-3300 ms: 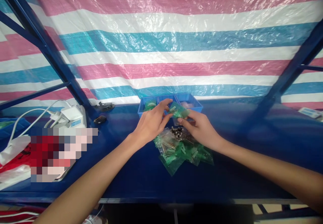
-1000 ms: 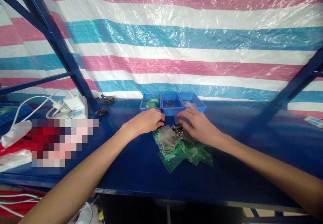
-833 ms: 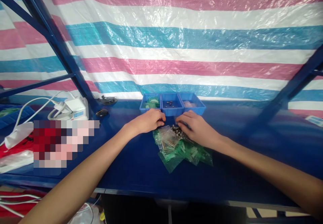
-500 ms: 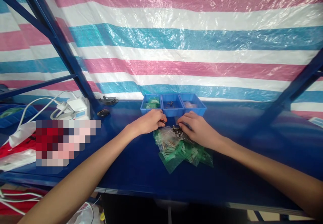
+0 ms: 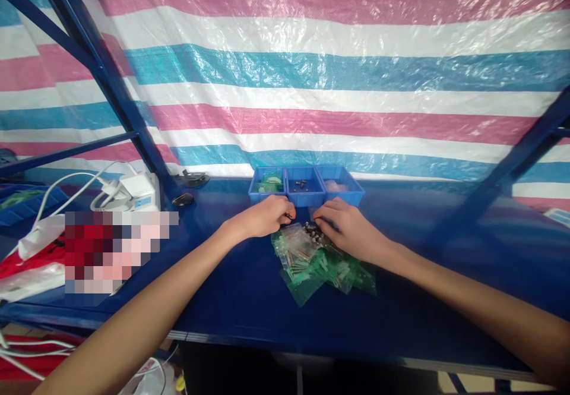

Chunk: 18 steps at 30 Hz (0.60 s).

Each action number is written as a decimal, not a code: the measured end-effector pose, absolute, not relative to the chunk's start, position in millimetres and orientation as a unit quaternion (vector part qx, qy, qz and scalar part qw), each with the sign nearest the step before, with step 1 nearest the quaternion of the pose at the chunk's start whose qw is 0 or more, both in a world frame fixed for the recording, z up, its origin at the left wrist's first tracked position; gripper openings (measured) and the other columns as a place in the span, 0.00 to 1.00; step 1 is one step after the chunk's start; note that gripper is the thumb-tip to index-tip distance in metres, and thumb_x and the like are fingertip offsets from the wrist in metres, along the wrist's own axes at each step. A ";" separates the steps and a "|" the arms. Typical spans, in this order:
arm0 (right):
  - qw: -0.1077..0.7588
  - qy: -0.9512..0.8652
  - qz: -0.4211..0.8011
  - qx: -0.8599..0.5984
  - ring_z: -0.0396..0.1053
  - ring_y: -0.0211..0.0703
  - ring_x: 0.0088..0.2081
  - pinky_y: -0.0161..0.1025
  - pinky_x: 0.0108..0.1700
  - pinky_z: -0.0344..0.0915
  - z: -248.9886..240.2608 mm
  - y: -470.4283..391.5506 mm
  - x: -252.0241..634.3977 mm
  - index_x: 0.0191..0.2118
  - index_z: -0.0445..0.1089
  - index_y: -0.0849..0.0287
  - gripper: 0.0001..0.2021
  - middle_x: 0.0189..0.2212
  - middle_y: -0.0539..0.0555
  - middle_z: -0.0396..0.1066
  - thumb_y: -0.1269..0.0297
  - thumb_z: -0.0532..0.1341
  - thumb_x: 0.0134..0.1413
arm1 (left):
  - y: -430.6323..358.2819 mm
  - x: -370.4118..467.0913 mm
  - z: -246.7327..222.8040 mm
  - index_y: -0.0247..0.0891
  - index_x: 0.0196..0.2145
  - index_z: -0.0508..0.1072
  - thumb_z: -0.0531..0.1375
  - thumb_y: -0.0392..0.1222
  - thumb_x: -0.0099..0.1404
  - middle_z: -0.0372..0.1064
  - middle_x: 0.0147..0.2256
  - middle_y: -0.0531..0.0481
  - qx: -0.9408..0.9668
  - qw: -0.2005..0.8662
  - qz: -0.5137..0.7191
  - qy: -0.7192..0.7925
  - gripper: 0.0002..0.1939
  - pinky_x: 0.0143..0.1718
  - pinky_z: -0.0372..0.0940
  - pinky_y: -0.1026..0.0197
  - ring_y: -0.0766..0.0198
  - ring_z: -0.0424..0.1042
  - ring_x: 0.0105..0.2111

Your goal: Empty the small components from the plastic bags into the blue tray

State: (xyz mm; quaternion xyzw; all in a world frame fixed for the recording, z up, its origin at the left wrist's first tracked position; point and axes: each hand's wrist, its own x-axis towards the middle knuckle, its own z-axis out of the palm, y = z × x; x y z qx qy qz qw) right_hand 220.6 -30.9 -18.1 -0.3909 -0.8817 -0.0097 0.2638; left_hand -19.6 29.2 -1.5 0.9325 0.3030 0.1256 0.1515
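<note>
Fine Work in Blue and Green

Nearest the person, a bare stretch of the blue counter (image 5: 249,306) lay between the two forearms. Beyond it, at the middle, green bags (image 5: 305,291) were spread flat in an overlapping heap, slim pale pieces showing through them. Over at the left side lay a crumpled red cloth (image 5: 35,255), next to a blurred-out patch. A clear bag (image 5: 297,240) rested on top of the green heap, and just beside it, at the heap's far edge, was a cluster of small metal parts (image 5: 314,234).

Both hands were there, a little way apart. The left hand (image 5: 269,217) had its fingers curled and its tips together on a small dark piece (image 5: 289,217), mostly hidden by them. The right hand (image 5: 345,223) was bent over the metal cluster, thumb and fingertips near each other; whether it gripped anything could not be told.

Farther back at left stood a white power strip (image 5: 145,199) with plugs and cables, then a black mouse (image 5: 182,199). Past the hands sat a blue tray (image 5: 305,196) of three compartments: green bags in the left, a few metal parts in the middle, something whitish and clear in the right. Behind everything hung a shiny striped sheet (image 5: 333,68).
</note>
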 end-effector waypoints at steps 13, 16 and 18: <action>0.268 -0.887 -0.013 -0.375 0.70 0.49 0.38 0.46 0.43 0.65 -17.0 -32.3 218.3 0.40 0.74 0.62 0.09 0.36 0.58 0.75 0.72 0.56 0.67 | 31.7 -20.0 -10.9 0.36 0.41 0.70 0.54 0.32 0.70 0.68 0.41 0.45 0.936 0.170 0.138 0.275 0.06 0.39 0.64 0.61 0.62 0.69 0.39; 0.267 -0.887 -0.010 -0.376 0.70 0.49 0.38 0.46 0.42 0.65 -17.8 -32.1 218.8 0.40 0.74 0.62 0.09 0.36 0.58 0.75 0.72 0.56 0.67 | 32.9 -19.4 -11.0 0.36 0.39 0.71 0.55 0.31 0.69 0.69 0.39 0.47 0.934 0.179 0.147 0.273 0.06 0.39 0.63 0.61 0.63 0.70 0.37; 0.265 -0.888 -0.010 -0.376 0.69 0.49 0.38 0.46 0.42 0.65 -18.0 -31.8 219.0 0.40 0.74 0.62 0.09 0.35 0.58 0.75 0.72 0.56 0.67 | 32.3 -18.7 -10.0 0.36 0.39 0.72 0.55 0.30 0.69 0.70 0.39 0.47 0.933 0.182 0.153 0.270 0.06 0.38 0.63 0.62 0.63 0.70 0.37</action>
